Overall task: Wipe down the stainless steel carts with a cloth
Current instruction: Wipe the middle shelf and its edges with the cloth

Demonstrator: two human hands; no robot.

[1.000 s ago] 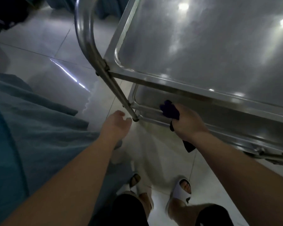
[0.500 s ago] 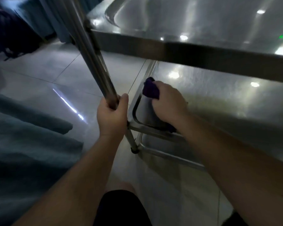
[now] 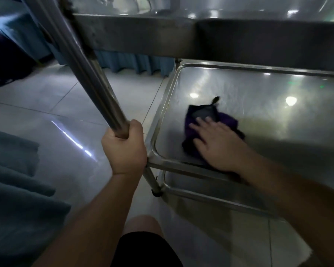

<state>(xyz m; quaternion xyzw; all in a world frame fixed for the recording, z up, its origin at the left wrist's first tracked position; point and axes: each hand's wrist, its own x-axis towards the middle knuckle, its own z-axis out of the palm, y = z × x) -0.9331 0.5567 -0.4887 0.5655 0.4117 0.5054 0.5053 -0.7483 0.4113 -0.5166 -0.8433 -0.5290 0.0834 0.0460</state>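
Note:
A stainless steel cart fills the right of the head view, with its top shelf edge [image 3: 181, 37] overhead and its middle shelf [image 3: 258, 97] below it. A purple cloth [image 3: 204, 116] lies spread on the middle shelf near the left front corner. My right hand [image 3: 218, 143] lies flat on the cloth with straight fingers, pressing it to the steel. My left hand [image 3: 125, 149] grips the cart's slanted upright tube [image 3: 85, 74] just above the middle shelf's corner. A lower shelf rim [image 3: 210, 197] shows beneath.
Glossy grey floor tiles [image 3: 46, 105] spread to the left. Teal fabric [image 3: 17, 189] hangs at the left edge, and blue curtain folds [image 3: 133, 64] stand behind the cart. A dark object [image 3: 6, 60] sits at the far left. My knee in black shorts [image 3: 143, 245] is at the bottom.
My right hand has slid the cloth from the shelf's front left corner further in onto the shelf and flattened over it. The view dropped lower. My left hand keeps its grip on the tube.

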